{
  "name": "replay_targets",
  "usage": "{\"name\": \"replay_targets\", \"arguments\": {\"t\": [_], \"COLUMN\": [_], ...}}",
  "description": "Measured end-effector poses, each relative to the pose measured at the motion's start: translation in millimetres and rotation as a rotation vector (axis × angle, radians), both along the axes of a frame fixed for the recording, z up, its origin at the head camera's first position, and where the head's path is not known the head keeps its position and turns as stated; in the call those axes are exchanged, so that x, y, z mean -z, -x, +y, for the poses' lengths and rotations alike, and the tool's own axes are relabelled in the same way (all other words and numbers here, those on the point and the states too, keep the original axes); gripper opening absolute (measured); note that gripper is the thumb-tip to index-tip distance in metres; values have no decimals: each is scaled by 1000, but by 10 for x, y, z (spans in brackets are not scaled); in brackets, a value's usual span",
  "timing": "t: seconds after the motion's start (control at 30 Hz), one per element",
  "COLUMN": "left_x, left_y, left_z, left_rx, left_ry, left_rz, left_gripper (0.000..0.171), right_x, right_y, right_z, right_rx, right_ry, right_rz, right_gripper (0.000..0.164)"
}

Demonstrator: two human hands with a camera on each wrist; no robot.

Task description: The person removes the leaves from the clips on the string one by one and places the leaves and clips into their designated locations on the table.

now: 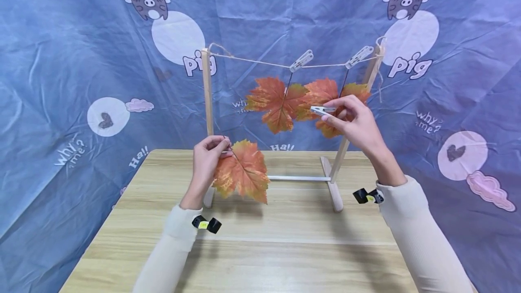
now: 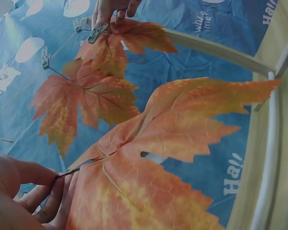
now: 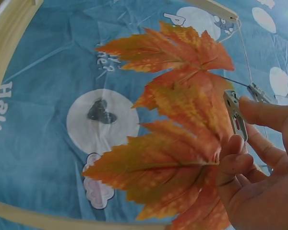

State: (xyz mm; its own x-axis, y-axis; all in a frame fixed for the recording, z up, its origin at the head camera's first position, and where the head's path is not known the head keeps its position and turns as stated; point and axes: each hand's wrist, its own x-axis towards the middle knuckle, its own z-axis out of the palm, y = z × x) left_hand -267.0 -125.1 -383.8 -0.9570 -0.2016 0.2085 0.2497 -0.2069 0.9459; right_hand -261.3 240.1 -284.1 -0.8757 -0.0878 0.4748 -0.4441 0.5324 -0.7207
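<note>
My left hand (image 1: 208, 157) pinches the dark stem of an orange artificial maple leaf (image 1: 243, 173), which hangs low at the left of the frame. In the left wrist view that leaf (image 2: 149, 177) fills the foreground, its stem between thumb and fingers. My right hand (image 1: 356, 123) holds a pale clothespin (image 1: 321, 110) between thumb and fingers, in front of the hanging leaves. Two similar leaves hang from the string (image 1: 260, 61): one leaf (image 1: 281, 103) under a clothespin (image 1: 301, 61), another leaf (image 1: 321, 89) under a second clothespin (image 1: 360, 57), partly hidden by my right hand.
The string is tied between a left wooden post (image 1: 207, 89) and a right wooden post (image 1: 373, 71). A white rod (image 1: 299, 178) joins the posts low down, above the wooden table (image 1: 285, 248). Behind hangs a blue printed cloth (image 1: 252, 8).
</note>
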Motion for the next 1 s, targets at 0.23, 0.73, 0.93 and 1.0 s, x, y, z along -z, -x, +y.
{"name": "replay_targets", "arguments": {"t": [0.23,0.73,0.93,1.0], "left_x": [119,397,521,566], "left_y": [-22,-70,-79,-82], "left_z": [32,72,100,106], "left_rx": [19,58,63,65], "left_ry": [-37,-100,-120,-123], "left_rz": [-47,-145,-183,-188], "left_gripper": [11,3,6,7], "right_x": [123,453,619,670], "right_y": [-61,-171,-194,-203], "right_z": [104,390,553,604], "right_rx": [33,88,124,135], "right_ry": [-16,-45,-49,-48], "right_rz": [-26,-73,-113,-134], "right_gripper": [32,32,34,35]}}
